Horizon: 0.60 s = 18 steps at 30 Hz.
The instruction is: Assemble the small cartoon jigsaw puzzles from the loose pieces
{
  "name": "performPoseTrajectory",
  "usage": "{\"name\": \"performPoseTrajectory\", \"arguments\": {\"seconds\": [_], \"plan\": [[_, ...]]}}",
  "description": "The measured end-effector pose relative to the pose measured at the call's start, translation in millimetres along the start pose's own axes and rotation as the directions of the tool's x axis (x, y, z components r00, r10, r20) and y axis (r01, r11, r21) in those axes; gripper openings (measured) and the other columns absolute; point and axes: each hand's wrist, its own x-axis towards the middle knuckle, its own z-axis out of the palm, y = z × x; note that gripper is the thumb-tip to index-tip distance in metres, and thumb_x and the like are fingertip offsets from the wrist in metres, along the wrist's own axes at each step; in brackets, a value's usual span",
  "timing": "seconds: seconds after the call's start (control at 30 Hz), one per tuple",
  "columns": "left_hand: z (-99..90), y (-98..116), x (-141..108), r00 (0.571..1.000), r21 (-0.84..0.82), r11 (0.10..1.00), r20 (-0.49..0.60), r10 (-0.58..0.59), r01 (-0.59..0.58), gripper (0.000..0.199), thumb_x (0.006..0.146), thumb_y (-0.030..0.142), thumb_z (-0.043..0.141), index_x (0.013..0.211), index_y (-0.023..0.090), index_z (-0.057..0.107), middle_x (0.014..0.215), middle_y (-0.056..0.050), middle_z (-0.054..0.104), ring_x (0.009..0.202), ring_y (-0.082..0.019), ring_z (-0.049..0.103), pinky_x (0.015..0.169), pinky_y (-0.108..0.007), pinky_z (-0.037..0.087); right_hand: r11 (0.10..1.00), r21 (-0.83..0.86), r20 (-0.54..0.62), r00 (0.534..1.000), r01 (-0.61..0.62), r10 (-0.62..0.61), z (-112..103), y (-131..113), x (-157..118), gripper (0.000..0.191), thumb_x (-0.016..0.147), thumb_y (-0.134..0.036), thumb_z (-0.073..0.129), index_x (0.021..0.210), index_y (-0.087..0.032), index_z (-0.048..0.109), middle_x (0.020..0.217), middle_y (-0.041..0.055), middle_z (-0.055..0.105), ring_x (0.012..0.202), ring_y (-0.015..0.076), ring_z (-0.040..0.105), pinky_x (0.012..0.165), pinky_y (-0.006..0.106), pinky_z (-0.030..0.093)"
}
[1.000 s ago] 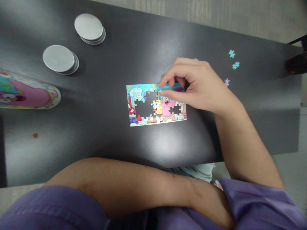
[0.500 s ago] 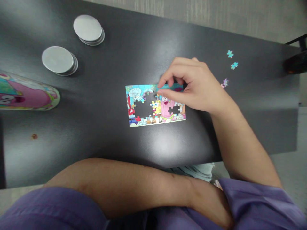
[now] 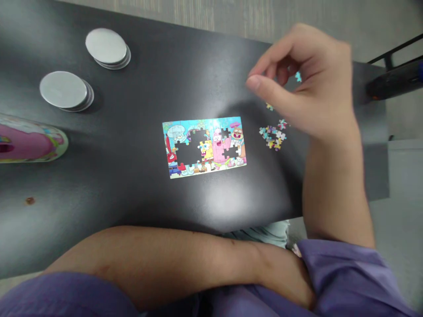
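Note:
A partly assembled cartoon jigsaw puzzle (image 3: 206, 152) lies flat on the dark table, with a large gap left of its middle and smaller gaps toward its right. My right hand (image 3: 309, 83) is raised above the table, up and to the right of the puzzle. Its thumb and index fingertips are pressed together; whatever they hold, if anything, is hidden. Below and left of my right wrist lies a small cluster of loose puzzle pieces (image 3: 273, 137). A blue piece (image 3: 298, 77) shows beneath my curled fingers. My left forearm crosses in front of my body, its hand out of sight.
Two stacks of silver discs, one upper (image 3: 107, 46) and one lower (image 3: 64, 90), stand on the table's left. A pink cartoon-printed cylinder (image 3: 31, 140) lies at the left edge. A small brown spot (image 3: 30, 200) is below it. A black object (image 3: 393, 81) is at the right.
My right hand has moved up and right, off the puzzle, uncovering its right part and a gap near the top. The view has shifted slightly, and more loose pieces show.

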Motion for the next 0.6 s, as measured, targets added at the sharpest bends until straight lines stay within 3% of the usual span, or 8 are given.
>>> {"name": "performPoseTrajectory", "arguments": {"seconds": [0.03,0.07,0.13,0.23,0.27,0.33,0.4,0.6], "plan": [[3.9,-3,4,0.975,-0.004,0.983,0.125,0.181,-0.182,0.061,0.091,0.029,0.075,0.037,0.041,0.049,0.121,-0.006,0.1,0.158,-0.022,0.084,0.086,-0.03,0.075,1.0,-0.028,-0.026,1.0,-0.014,0.013,-11,4,0,0.025,0.112,-0.059,0.103,0.106,-0.039,0.089,0.116,0.0111,0.084,0.104,0.0353,0.068,0.109,0.055,0.057],[8.7,-7,8,0.943,0.008,0.956,0.168,0.286,-0.292,0.065,0.093,0.024,0.069,0.038,0.041,0.04,0.105,-0.013,0.096,0.153,-0.025,0.087,0.084,-0.035,0.076,0.999,-0.042,-0.052,0.998,-0.021,0.018,-23,9,-1,0.023,0.112,-0.057,0.102,0.106,-0.039,0.089,0.118,0.0107,0.085,0.104,0.0342,0.069,0.106,0.054,0.056],[19.0,-14,18,0.931,-0.029,0.947,0.179,0.319,-0.319,0.068,0.098,0.026,0.07,0.044,0.041,0.031,0.088,-0.013,0.091,0.118,-0.027,0.096,0.07,-0.037,0.073,0.998,-0.056,-0.111,0.993,0.032,-0.038,-44,22,-4,0.028,0.105,-0.056,0.106,0.097,-0.036,0.088,0.107,0.0094,0.082,0.094,0.0304,0.066,0.094,0.052,0.051],[29.6,-17,27,0.926,0.036,0.954,0.253,0.28,-0.298,0.069,0.1,0.02,0.067,0.051,0.038,0.021,0.073,-0.006,0.086,0.084,-0.021,0.092,0.06,-0.032,0.066,0.986,-0.165,0.035,0.999,-0.034,0.041,-72,43,-14,0.034,0.099,-0.065,0.107,0.094,-0.036,0.089,0.101,0.0102,0.08,0.089,0.03,0.061,0.088,0.054,0.049],[31.1,-15,28,0.926,0.07,0.954,0.271,0.262,-0.29,0.07,0.101,0.019,0.067,0.051,0.036,0.021,0.073,-0.004,0.086,0.078,-0.019,0.089,0.056,-0.029,0.063,0.985,-0.161,0.018,0.997,-0.065,0.069,-80,48,-19,0.037,0.095,-0.066,0.107,0.087,-0.036,0.087,0.094,0.0088,0.078,0.081,0.0278,0.058,0.084,0.054,0.047],[31.2,-8,26,0.954,0.198,0.958,0.255,0.155,-0.209,0.077,0.102,0.017,0.073,0.052,0.031,0.017,0.074,-0.003,0.087,0.071,-0.015,0.085,0.047,-0.025,0.051,0.951,-0.214,0.144,0.956,-0.223,0.257,-94,55,-29,0.025,0.101,-0.054,0.102,0.092,-0.036,0.087,0.101,0.0079,0.083,0.086,0.029,0.064,0.089,0.054,0.052],[29.6,1,22,0.964,0.268,0.95,0.248,0.092,-0.16,0.081,0.101,0.016,0.08,0.052,0.029,0.016,0.076,-0.002,0.088,0.066,-0.013,0.081,0.04,-0.023,0.039,0.924,-0.237,0.204,0.914,-0.302,0.351,-104,58,-39,0.016,0.102,-0.047,0.099,0.097,-0.037,0.088,0.107,0.0069,0.084,0.093,0.0317,0.069,0.094,0.056,0.055],[33.8,12,13,0.968,0.35,0.925,0.244,0.064,-0.149,0.082,0.117,0.023,0.076,0.064,0.025,0.014,0.068,-0.001,0.081,0.069,-0.009,0.082,0.037,-0.018,0.024,0.943,-0.2,0.321,0.891,-0.267,0.32,-101,66,-46,0.02,0.092,-0.05,0.106,0.101,-0.036,0.094,0.113,0.0054,0.088,0.098,0.0324,0.075,0.095,0.054,0.059]]}}
